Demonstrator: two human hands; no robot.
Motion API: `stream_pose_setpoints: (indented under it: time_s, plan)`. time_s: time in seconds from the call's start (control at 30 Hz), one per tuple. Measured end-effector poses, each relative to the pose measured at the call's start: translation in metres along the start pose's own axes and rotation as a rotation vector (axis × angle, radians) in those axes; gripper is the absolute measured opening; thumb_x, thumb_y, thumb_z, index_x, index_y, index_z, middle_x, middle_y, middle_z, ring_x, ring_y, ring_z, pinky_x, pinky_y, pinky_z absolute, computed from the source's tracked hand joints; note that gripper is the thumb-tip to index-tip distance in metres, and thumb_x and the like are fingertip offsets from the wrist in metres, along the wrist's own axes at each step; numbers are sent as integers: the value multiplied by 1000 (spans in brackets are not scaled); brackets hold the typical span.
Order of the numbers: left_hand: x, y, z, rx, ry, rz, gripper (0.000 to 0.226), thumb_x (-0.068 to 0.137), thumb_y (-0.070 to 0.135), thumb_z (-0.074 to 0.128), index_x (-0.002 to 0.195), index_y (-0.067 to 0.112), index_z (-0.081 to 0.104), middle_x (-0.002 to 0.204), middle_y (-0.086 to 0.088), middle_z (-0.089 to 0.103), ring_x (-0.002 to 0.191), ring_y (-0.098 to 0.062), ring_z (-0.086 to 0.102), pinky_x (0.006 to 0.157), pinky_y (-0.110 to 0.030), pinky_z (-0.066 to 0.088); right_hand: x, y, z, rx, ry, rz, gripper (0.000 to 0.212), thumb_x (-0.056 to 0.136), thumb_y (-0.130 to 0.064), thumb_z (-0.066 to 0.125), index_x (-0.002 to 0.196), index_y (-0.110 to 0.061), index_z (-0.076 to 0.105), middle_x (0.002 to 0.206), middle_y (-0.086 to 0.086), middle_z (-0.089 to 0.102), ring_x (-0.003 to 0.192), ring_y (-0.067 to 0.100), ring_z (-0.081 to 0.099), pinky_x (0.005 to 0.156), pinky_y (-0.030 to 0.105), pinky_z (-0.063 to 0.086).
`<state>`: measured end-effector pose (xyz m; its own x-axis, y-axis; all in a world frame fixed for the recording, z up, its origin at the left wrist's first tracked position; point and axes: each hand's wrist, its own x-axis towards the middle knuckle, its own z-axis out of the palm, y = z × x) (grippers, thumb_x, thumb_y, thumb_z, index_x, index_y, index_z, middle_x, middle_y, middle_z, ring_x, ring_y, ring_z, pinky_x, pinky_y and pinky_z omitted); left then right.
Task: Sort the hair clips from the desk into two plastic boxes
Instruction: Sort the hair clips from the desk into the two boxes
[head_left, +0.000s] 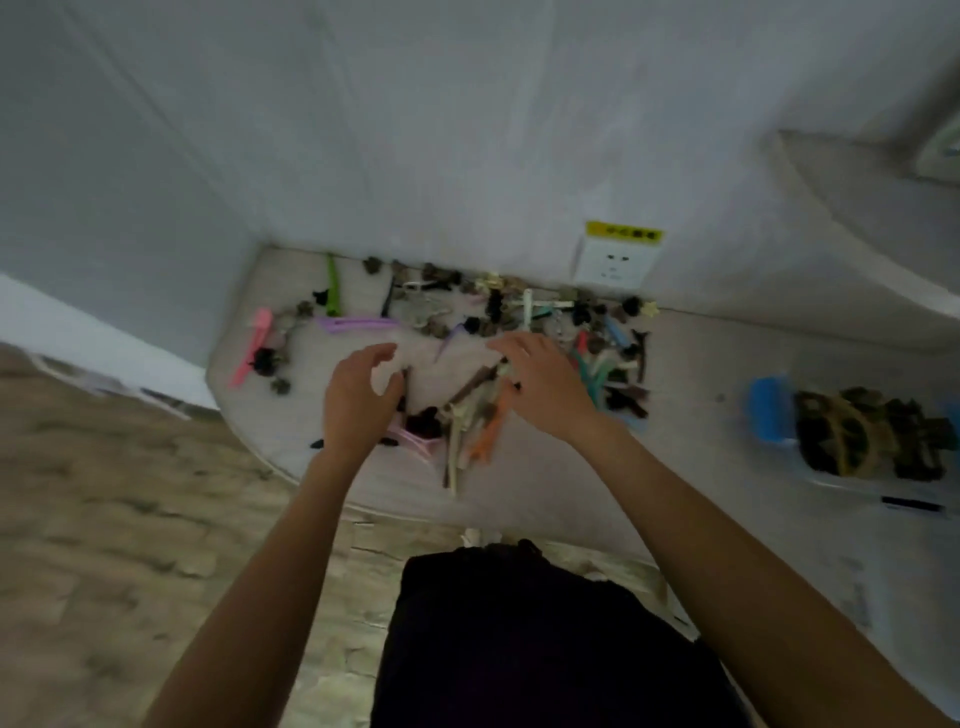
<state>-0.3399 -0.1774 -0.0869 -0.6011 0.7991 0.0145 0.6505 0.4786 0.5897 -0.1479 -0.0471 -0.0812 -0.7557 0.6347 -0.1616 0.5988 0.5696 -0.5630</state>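
Many hair clips lie scattered over the pale desk (545, 499): long coloured clips and small dark claw clips (441, 283). A bundle of long clips (470, 415), brown, cream and orange, lies between my hands. My left hand (358, 400) hovers over the desk with curved fingers, holding nothing that I can see. My right hand (545, 384) reaches palm down over the bundle, fingers spread and touching the clips. A plastic box with a blue latch (769, 410) at the right holds several dark and leopard-print claw clips (867, 436). The picture is blurred.
A wall socket with a yellow label (615, 262) sits on the wall behind the desk. A black pen (911, 504) lies near the box. Pink clips (252, 345) and a green clip (332, 286) lie at the far left. Wooden floor shows below the desk edge.
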Motion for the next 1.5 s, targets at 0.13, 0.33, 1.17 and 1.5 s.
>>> stream_pose_setpoints:
  time_s: [0.13,0.33,1.17,1.5]
  plan:
    - [28,-49,-31,106,8,-116,46,82,18,66,125,8,53,126,-19,53,117,-36,47,97,-42,39,56,-25,30,-91,-91,-48,61,88,-16,50,144,-19,26,153,10,22,141,32,16,115,46,22]
    - [81,-90,-52,204,-35,-130,49,78,30,62,122,11,54,124,-18,54,111,-39,49,93,-43,38,121,-55,48,-213,-35,-173,58,94,-14,42,147,-20,19,153,8,23,140,29,21,113,41,17]
    - [13,-85,-33,204,-592,165,50,72,29,76,117,19,56,120,-4,54,107,-26,50,86,-35,43,75,-37,31,10,176,175,48,79,-48,64,109,-14,48,98,9,57,89,25,50,72,37,42]
    - [-14,-48,-57,-352,-230,-27,41,79,27,71,116,20,54,109,5,62,101,-9,59,89,-23,46,22,-30,3,852,296,630,41,89,-48,51,94,-10,64,81,5,61,75,14,58,66,27,48]
